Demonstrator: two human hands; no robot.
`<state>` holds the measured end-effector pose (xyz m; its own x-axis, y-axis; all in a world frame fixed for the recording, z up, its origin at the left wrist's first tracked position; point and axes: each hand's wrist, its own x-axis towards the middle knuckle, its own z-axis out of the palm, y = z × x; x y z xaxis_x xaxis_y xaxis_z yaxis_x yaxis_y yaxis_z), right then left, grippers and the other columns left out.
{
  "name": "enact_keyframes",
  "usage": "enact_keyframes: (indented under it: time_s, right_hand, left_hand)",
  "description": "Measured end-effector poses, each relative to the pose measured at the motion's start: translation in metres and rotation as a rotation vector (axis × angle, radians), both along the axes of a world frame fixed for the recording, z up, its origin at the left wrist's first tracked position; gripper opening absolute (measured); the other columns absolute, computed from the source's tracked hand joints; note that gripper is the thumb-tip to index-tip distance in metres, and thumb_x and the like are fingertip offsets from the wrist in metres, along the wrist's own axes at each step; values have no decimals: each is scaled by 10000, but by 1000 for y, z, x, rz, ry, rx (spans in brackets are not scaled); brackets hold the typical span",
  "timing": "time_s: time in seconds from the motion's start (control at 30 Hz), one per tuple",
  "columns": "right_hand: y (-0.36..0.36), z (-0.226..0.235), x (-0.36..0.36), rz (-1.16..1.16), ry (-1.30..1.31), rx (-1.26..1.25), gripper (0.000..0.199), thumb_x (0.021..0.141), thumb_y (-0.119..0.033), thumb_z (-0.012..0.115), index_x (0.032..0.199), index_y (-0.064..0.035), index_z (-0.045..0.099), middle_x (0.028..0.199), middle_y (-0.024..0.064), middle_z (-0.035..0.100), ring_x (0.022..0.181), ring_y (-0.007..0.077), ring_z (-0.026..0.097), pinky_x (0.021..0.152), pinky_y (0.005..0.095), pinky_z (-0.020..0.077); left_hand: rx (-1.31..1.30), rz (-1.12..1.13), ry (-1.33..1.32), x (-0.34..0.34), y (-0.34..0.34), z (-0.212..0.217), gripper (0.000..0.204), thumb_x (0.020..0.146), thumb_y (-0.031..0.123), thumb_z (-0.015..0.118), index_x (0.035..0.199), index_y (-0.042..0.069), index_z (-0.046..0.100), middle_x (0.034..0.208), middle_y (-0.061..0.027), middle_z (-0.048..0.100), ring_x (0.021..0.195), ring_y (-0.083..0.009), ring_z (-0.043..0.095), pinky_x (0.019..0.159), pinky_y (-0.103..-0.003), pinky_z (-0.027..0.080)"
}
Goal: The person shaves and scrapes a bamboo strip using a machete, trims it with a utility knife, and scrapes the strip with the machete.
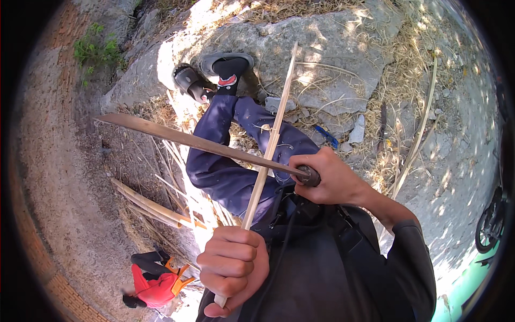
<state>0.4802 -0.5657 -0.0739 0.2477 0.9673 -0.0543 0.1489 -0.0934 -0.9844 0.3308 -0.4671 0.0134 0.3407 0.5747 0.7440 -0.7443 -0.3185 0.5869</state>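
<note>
My left hand [232, 265] is closed in a fist around the lower end of a long, pale bamboo strip [268, 150]. The strip slants up and away over my legs, and its far tip rests in front of the stone slab. In my right hand [330, 177] is the dark handle of a machete [198, 144]. Its long brown blade points left across my lap and crosses the strip near the handle end; whether the edge touches the strip I cannot tell. Thin curled shavings cling to the strip and to my trousers.
A grey stone slab [343, 59] lies beyond my feet, with straw-like shavings [407, 91] around it. Split bamboo pieces [155, 206] lie at left. A person in red [155, 287] sits at lower left by an orange chair [179, 282]. A blue object [326, 137] lies right of my knees.
</note>
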Motion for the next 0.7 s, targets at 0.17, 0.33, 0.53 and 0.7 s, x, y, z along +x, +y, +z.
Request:
enact_keyframes:
  time_s: [0.17, 0.33, 0.53, 0.7]
  right_hand:
    - [-6, 18, 0, 3, 24, 22, 254, 737, -78, 768, 960, -48, 650, 639, 158, 622, 629, 377, 663, 579, 416, 498]
    - [-1, 7, 0, -31, -3, -6, 257, 737, -70, 769, 962, -46, 648, 650, 163, 630, 628, 376, 661, 583, 417, 503]
    - [-1, 4, -4, -24, 9, 21, 259, 739, -72, 776, 962, -48, 645, 655, 155, 626, 618, 372, 652, 572, 420, 492]
    - [-2, 12, -3, -18, -6, 39, 255, 741, -74, 778, 955, -54, 641, 652, 147, 618, 612, 370, 647, 559, 419, 484]
  left_hand:
    - [-11, 6, 29, -1, -3, 1, 658, 1067, 550, 350, 559, 133, 314, 408, 50, 237, 332, -68, 193, 384, -259, 164]
    - [-11, 46, -1, -4, 3, -2, 723, 1090, 564, 328, 535, 103, 358, 399, 38, 233, 317, -101, 194, 339, -264, 232]
    - [-1, 3, 19, -5, 2, 2, 688, 1077, 550, 343, 544, 116, 338, 403, 43, 236, 324, -88, 195, 357, -261, 205]
    - [14, -20, 20, -3, -1, -2, 652, 1066, 537, 367, 559, 129, 315, 404, 49, 238, 330, -73, 194, 377, -256, 180]
